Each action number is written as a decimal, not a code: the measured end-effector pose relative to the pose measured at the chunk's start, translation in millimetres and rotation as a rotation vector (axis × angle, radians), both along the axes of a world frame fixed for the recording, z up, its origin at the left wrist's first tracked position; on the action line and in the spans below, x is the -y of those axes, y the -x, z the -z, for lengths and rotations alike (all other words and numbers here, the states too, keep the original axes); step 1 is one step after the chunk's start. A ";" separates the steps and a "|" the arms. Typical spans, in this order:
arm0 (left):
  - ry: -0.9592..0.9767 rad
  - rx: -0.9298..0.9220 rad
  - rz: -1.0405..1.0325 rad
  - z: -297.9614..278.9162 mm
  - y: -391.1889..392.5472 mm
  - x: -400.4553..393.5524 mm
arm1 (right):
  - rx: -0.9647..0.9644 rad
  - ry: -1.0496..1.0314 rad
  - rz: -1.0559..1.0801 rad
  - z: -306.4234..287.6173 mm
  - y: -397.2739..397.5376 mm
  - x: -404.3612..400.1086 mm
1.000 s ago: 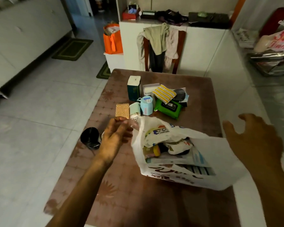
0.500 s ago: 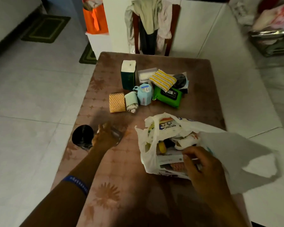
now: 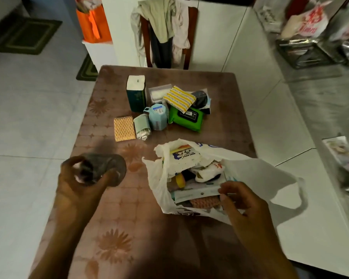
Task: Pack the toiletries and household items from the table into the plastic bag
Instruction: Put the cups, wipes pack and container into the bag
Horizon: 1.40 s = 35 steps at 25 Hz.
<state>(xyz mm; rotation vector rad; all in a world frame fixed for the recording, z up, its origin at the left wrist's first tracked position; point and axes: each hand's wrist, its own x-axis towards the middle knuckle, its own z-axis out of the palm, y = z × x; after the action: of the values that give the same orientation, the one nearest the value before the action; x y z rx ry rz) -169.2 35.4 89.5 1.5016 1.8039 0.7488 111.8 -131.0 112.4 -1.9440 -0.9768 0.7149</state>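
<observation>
A white plastic bag [image 3: 256,170] lies open on the brown table [image 3: 113,228], holding several packs and a baby wipes pack [image 3: 184,156]. My right hand [image 3: 244,202] pinches the bag's near rim and holds it open. My left hand [image 3: 79,184] grips a dark round jar [image 3: 105,168], lifted just above the table, left of the bag. Further back lie a woven tan pad [image 3: 124,128], a pale green roll [image 3: 142,125], a light blue container [image 3: 157,116], a green wipes pack [image 3: 186,118], a striped yellow cloth [image 3: 178,98] and a dark green box [image 3: 136,93].
A wooden chair [image 3: 165,33] draped with clothes stands behind the table's far edge. An orange bag [image 3: 93,21] sits on a white stand at the back left. White cabinets and a metal rack [image 3: 306,53] line the right side. Tiled floor lies left.
My left hand has closed on the dark jar at the table's left edge and lifted it towards the bag. My right hand went from open air to gripping the bag's rim.
</observation>
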 end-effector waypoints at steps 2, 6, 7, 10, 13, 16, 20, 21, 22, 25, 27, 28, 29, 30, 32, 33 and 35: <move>0.006 0.153 0.043 -71.9 -16.7 44.8 | -0.084 -0.080 -0.155 -23.3 10.8 0.7; 0.011 0.409 0.352 -127.5 -78.9 98.6 | 0.017 -0.237 -0.464 -65.3 36.6 1.6; 0.014 0.415 0.424 -123.7 -93.8 104.2 | 0.047 -0.299 -0.429 -65.4 35.0 1.3; -0.047 0.230 0.525 -99.6 -120.2 106.6 | -0.180 -0.315 -0.141 -37.7 6.9 0.4; -0.359 -0.181 0.322 -56.9 -116.3 92.3 | -0.260 -0.044 0.032 6.7 -32.5 -1.4; -0.311 -0.240 0.186 -29.5 -116.9 80.6 | -0.071 0.143 -0.110 29.5 -50.0 -16.0; -0.274 0.069 0.252 -19.1 -121.8 74.9 | 0.061 0.245 -0.490 50.5 -33.4 -42.7; -0.269 0.151 0.250 -26.6 -122.7 76.6 | 0.074 0.257 -0.528 57.2 -29.4 -48.6; -0.270 0.218 0.262 -34.3 -122.1 77.1 | 0.092 0.265 -0.556 63.0 -27.7 -54.3; -0.297 0.281 0.386 -50.6 -119.0 73.9 | 0.153 0.296 -0.625 68.8 -30.6 -66.2; -0.242 0.292 0.432 -46.4 -112.2 71.6 | 0.162 0.293 -0.611 66.7 -31.4 -65.3; -0.218 0.315 0.381 -37.1 -106.5 71.3 | 0.161 0.267 -0.589 63.0 -30.2 -63.2; -0.176 0.338 0.275 -24.4 -98.0 70.7 | 0.159 0.230 -0.557 57.9 -28.2 -59.6; -0.146 0.344 0.135 -7.4 -85.8 67.5 | 0.160 0.180 -0.509 53.2 -25.3 -56.3; -0.085 0.186 -0.102 36.7 -47.6 53.0 | 0.145 0.091 -0.406 47.2 -20.8 -48.3; -0.054 0.062 -0.163 59.0 -27.1 41.7 | 0.129 0.065 -0.365 46.2 -18.0 -43.6; 0.004 -0.184 -0.193 94.3 7.7 11.2 | 0.100 0.062 -0.301 44.9 -14.5 -36.1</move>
<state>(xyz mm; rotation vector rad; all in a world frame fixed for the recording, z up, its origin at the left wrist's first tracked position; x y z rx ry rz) -176.9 24.2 -4.8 1.4476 2.1094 0.7168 126.3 -94.9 67.5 -1.9213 -1.3415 0.8303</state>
